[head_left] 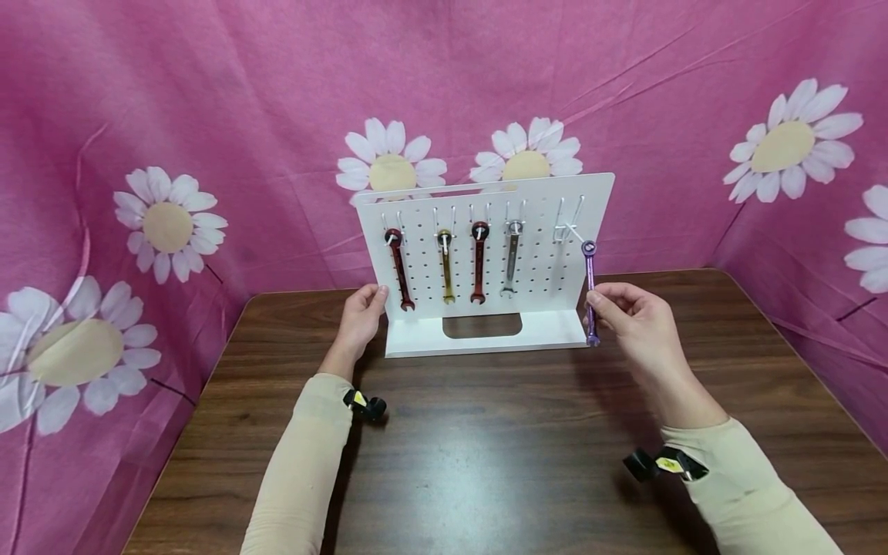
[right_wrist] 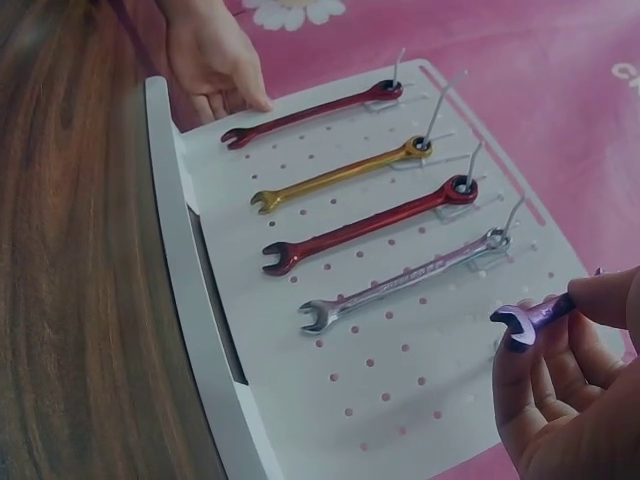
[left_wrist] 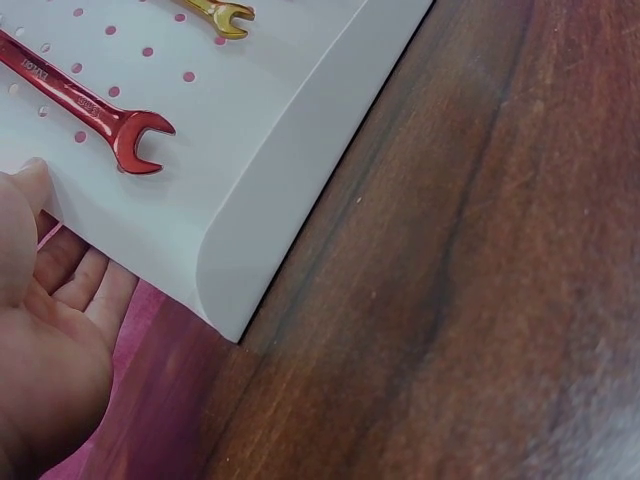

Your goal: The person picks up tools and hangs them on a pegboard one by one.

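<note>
My right hand [head_left: 641, 327] pinches a purple combination wrench [head_left: 590, 289] between thumb and fingers, upright at the board's right side. Its ring end is right at the tip of the rightmost hook [head_left: 570, 230] in the head view; the right wrist view shows its open jaw end [right_wrist: 520, 325]. At the left edge of the white pegboard [head_left: 548, 270], my left hand [head_left: 362, 314] grips with the thumb in front and the other fingers behind. Hanging from the other hooks are a red wrench [head_left: 400, 270], a gold wrench [head_left: 446, 270], a darker red wrench [head_left: 479, 266] and a silver wrench [head_left: 512, 258].
The pegboard stands on its white base [head_left: 416, 339], which has a cut-out slot, toward the back of a dark wooden table [head_left: 486, 447]. Pink cloth [head_left: 277, 92] printed with daisies hangs behind the table and along both sides.
</note>
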`<state>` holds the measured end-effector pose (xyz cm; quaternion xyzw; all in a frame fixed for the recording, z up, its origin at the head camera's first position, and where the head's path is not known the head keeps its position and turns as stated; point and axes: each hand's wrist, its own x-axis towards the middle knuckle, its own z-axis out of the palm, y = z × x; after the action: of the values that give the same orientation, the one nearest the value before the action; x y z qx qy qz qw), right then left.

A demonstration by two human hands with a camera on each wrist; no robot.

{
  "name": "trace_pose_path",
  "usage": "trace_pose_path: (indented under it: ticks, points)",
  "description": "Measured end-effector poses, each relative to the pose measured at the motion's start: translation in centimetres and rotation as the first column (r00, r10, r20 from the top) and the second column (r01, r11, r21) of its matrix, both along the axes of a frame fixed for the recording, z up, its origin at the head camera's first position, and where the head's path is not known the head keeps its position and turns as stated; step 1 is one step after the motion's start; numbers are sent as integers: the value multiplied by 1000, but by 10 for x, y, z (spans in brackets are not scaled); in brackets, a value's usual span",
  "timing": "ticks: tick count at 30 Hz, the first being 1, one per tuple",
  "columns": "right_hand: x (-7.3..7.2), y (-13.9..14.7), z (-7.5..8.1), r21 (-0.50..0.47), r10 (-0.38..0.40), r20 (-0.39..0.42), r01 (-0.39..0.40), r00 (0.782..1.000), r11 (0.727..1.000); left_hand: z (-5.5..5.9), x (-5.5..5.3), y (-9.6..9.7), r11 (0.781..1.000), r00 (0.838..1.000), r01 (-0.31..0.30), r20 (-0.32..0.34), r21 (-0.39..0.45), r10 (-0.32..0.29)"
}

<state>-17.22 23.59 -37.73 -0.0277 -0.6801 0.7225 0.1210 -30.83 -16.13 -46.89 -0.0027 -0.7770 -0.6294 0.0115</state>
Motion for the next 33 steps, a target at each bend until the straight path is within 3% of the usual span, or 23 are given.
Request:
trace_pose_path:
  ticks: [5,13,17,33]
  points:
    - [-13,2,-1,18,7,43,-8,999,1000,-1,0,0,1000,1000,-3,-8,-5,2]
    - [-40,5,-7,166,-25,131,3,991,986,-2,0,0,1000,1000,10,4,6,-10]
    - [-50,4,-9,187,-36,161,5,986,982,-2,-1,-1,1000,1000,12,12,1,-12]
    - [-76,6,-17,32,1,176,-7,984,999,0,-1,0,1000,1000,6,12,4,-7]
